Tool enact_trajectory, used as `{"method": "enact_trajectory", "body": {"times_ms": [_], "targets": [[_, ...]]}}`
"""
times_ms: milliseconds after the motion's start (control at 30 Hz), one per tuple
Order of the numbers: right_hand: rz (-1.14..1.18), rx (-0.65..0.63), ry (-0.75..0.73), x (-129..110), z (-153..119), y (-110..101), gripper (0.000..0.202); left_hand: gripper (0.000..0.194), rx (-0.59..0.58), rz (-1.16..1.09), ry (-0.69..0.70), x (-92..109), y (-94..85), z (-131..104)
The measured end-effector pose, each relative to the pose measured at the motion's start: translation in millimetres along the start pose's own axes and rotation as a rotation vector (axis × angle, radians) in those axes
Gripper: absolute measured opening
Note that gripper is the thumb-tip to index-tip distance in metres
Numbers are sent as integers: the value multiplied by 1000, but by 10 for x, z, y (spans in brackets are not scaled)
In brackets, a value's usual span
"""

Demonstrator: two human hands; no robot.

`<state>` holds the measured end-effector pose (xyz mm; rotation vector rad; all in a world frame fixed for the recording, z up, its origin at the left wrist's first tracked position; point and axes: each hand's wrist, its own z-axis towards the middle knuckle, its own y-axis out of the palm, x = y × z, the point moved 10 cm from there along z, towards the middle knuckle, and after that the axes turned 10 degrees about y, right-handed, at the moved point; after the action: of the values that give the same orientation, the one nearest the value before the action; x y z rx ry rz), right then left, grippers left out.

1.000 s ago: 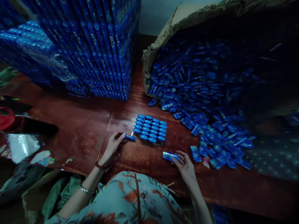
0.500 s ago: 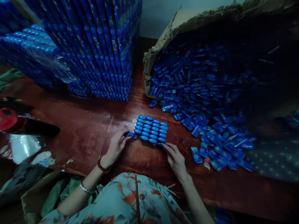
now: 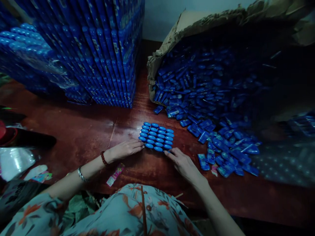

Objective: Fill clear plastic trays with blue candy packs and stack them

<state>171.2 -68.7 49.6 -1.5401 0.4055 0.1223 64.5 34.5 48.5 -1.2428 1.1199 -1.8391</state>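
A block of small blue packs (image 3: 154, 135) stands on end in tight rows on the reddish-brown table, rounded tops upward. My left hand (image 3: 128, 149) is at the block's front left corner, its fingers closed together on a blue pack that they mostly hide. At the front right corner my right hand (image 3: 180, 160) pinches another blue pack (image 3: 167, 151) between thumb and fingers, close against the row. To the right lies a loose heap of the same blue packs (image 3: 226, 147), spilling from a torn cardboard box (image 3: 154, 67).
Tall stacks of wrapped blue packs (image 3: 108, 65) rise at the back left. A dark bottle with a red lid (image 3: 29, 137) lies near the left edge, above clear plastic bags (image 3: 17, 164). A pink strip (image 3: 115, 174) lies near my left wrist. Dotted grey material (image 3: 283, 164) is at right.
My left hand has moved in against the block's front left corner, and the pack it held there is now mostly hidden. The pink strip has come into view. My right hand stays at its corner.
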Motion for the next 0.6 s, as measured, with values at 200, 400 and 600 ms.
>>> {"method": "enact_trajectory", "body": {"times_ms": [200, 400, 600], "targets": [[-119, 150, 70, -123, 53, 58, 42, 27, 34, 35, 15, -33, 24, 75], [-8, 557, 162, 15, -183, 52, 45, 36, 402, 233, -105, -74, -100, -154], [17, 647, 360, 163, 171, -110, 56, 57, 616, 116, -492, -496, -293, 38]]}}
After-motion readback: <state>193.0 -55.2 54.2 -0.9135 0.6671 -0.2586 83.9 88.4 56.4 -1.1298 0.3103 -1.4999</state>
